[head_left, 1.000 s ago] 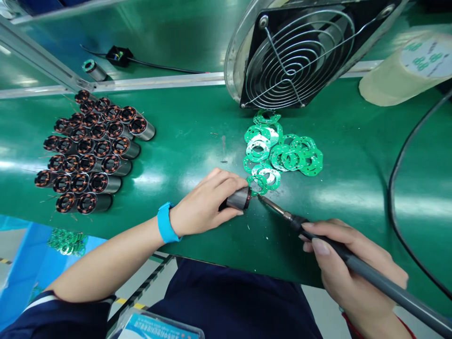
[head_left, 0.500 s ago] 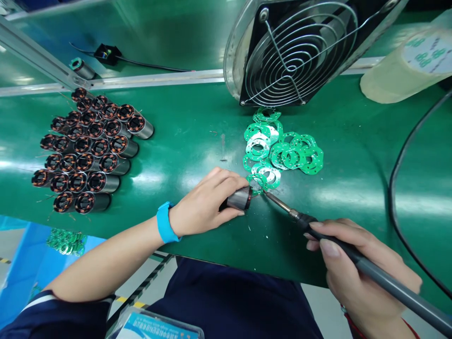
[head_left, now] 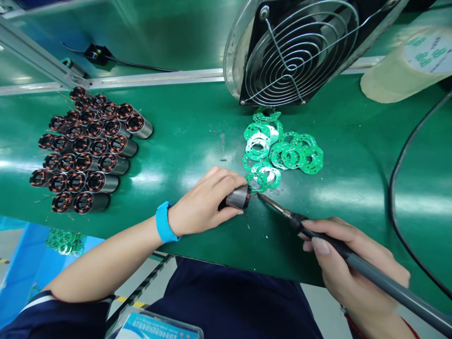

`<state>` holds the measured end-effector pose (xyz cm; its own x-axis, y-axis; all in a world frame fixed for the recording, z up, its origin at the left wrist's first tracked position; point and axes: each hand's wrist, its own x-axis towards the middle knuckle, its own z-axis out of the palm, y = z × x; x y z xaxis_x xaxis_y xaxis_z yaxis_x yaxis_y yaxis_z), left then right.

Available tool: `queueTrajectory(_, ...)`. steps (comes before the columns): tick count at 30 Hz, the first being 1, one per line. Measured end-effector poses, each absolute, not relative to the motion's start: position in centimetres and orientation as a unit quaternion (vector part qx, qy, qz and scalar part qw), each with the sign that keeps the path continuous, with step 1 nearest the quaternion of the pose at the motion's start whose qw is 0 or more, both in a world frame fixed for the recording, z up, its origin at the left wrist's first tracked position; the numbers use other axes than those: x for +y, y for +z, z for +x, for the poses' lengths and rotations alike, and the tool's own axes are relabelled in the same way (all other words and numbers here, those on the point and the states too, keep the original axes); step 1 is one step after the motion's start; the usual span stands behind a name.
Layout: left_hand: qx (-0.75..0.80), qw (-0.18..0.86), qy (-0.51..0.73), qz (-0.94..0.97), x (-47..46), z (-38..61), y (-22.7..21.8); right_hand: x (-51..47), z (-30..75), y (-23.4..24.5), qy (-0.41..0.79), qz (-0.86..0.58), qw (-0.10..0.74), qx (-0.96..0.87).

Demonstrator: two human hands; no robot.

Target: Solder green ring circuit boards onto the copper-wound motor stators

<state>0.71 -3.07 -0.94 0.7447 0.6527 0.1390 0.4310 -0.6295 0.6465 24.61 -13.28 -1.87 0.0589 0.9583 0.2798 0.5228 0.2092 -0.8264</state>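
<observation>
My left hand (head_left: 208,202) is closed round a motor stator (head_left: 238,197), a dark metal cylinder lying on its side with its copper-wound end facing right. In my right hand (head_left: 356,268) is a soldering iron (head_left: 339,248), gripped like a pen. The iron's tip points up and left, close to the stator's wound end; I cannot tell whether it touches a wire there. Just beyond the tip lies a green ring-shaped circuit board (head_left: 257,181), at the near end of a loose pile of similar ring boards (head_left: 294,153).
Several upright stators (head_left: 95,146) stand grouped on the left of the green bench. A fan with a wire guard (head_left: 291,68) stands behind the boards. At the back right is a pale roll (head_left: 391,70), with a black cable (head_left: 395,188) below. A blue bin (head_left: 24,268) sits lower left.
My right hand and the soldering iron have shifted slightly left, bringing the tip nearer the stator's wound end. The left hand has moved left only a little with the stator.
</observation>
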Motion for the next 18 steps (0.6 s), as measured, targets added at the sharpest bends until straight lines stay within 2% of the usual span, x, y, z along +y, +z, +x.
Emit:
queueTrajectory(11,0.320,0.301,0.168,0.883,-3.08,0.54,-1.02,-13.24,24.49,-1.78,0.258,-0.577,0.434,-0.642)
queueTrajectory(18,0.314,0.301,0.173,0.884,-3.05,0.59,-0.98,-12.91,24.26,-1.40,0.245,-0.561,0.466,-0.639)
